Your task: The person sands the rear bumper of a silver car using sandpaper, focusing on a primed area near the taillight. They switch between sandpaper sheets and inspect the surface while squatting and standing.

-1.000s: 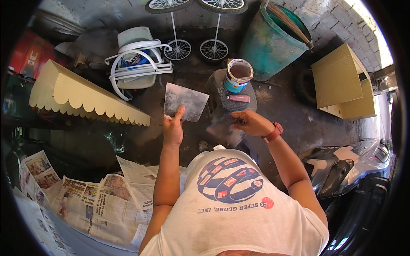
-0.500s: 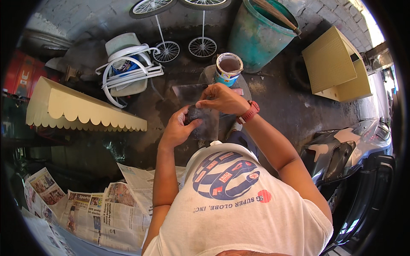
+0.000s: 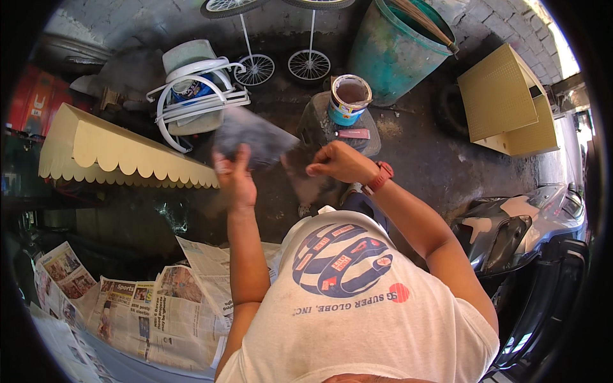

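My left hand (image 3: 237, 182) grips a dark grey sheet (image 3: 252, 139) that looks like sandpaper, thumb on its near face. Motion blurs the sheet, which is raised in front of the white metal frame. To the right, my right hand (image 3: 345, 164) is closed with its fingers curled, apart from the sheet. A brownish blurred patch (image 3: 308, 182) shows below its fingertips; whether it is a piece held there cannot be made out. Just beyond the right hand, a pink tube (image 3: 353, 133) lies on a grey stool (image 3: 313, 124), beside an open blue paint can (image 3: 345, 115).
A green bin (image 3: 396, 57) with a broom stands behind the stool. Cream scalloped panels (image 3: 128, 150) lie at left, a cream perforated box (image 3: 498, 102) at right. Newspapers (image 3: 153, 319) cover the near left; a motorcycle (image 3: 523, 230) is on the right. White wheels (image 3: 309, 66) stand at the back.
My hands have moved apart. The left hand has carried the dark sheet up and to the left; the right hand has come away slightly lower, uncovering the pink tube.
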A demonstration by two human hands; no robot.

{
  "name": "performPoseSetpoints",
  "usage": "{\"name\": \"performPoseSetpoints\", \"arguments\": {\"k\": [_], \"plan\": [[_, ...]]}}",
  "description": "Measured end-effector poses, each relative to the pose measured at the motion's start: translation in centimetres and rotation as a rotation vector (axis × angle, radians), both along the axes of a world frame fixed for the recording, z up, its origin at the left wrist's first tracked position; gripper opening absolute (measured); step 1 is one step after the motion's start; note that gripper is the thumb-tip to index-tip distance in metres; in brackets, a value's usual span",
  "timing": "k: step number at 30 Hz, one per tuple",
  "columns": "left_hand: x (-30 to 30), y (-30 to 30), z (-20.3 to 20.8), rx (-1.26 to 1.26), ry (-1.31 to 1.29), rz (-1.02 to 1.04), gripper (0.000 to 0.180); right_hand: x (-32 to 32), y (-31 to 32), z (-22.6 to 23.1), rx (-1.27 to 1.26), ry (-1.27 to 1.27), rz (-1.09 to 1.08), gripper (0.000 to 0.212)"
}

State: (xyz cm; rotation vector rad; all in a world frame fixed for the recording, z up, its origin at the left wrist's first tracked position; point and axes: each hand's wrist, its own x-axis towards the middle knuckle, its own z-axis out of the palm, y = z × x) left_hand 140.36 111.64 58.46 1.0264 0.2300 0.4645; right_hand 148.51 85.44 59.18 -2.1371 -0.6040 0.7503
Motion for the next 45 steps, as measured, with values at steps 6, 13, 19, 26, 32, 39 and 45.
{"name": "performPoseSetpoints", "arguments": {"k": [6, 13, 19, 26, 32, 39, 45], "plan": [[-0.3, 2.3, -1.3, 0.235, 0.01, 0.211, 0.056, -0.6, -2.8, 1.1, 0.567, 0.137, -0.397, 0.039], [2.1, -2.4, -3.0, 0.205, 0.222, -0.289, 0.033, -1.5, -0.6, 1.3, 0.703, 0.294, -0.245, 0.019], [1.4, -4.4, -4.0, 0.522, 0.259, -0.406, 0.036, 0.2, -1.3, 3.0, 0.784, 0.043, -0.611, 0.015], [0.8, -5.6, -4.3, -0.049, 0.219, -0.507, 0.044, 0.7, -0.7, 5.3, 1.154, 0.304, -0.792, 0.029], [2.3, -6.5, -1.6, -0.333, 0.044, -0.301, 0.048, -2.6, 2.6, 2.0, 0.912, 0.502, -0.705, 0.031], [0.2, -5.7, -1.9, -0.495, 0.003, -0.51, 0.045, -1.2, 0.9, 2.2, 1.014, 0.659, -0.65, 0.038], [-0.8, -0.4, -3.0, -0.318, 0.073, -0.168, 0.04, 0.2, -2.2, 3.8, 0.938, 0.03, -0.752, 0.043]]}}
